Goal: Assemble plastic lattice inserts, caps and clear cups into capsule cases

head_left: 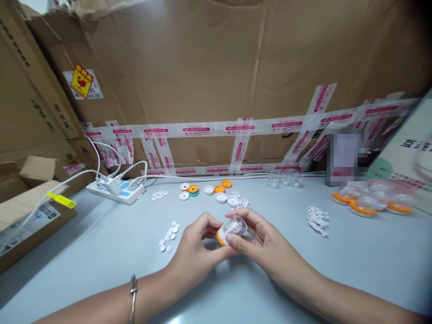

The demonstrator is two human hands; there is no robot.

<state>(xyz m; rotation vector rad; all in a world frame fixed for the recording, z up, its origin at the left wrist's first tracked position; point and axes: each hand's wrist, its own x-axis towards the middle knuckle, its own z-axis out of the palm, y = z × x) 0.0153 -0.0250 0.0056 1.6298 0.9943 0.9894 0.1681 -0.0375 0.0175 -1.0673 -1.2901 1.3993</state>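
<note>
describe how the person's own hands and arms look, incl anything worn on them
Both the left hand and the right hand are bare, without gloves, and no ring shows on the visible parts of the fingers. No sleeves show on the forearms. The left arm wears a thin, silver-coloured metal bangle near the wrist; nothing is visible on the right wrist.

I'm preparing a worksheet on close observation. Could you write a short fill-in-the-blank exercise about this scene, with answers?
1. The left hand and right hand hold a clear cup with a white and ____ base.
2. A bracelet circles the person's ____ wrist.
3. A white plug sits in a ____.

Missing words: orange; left; power strip.
</note>
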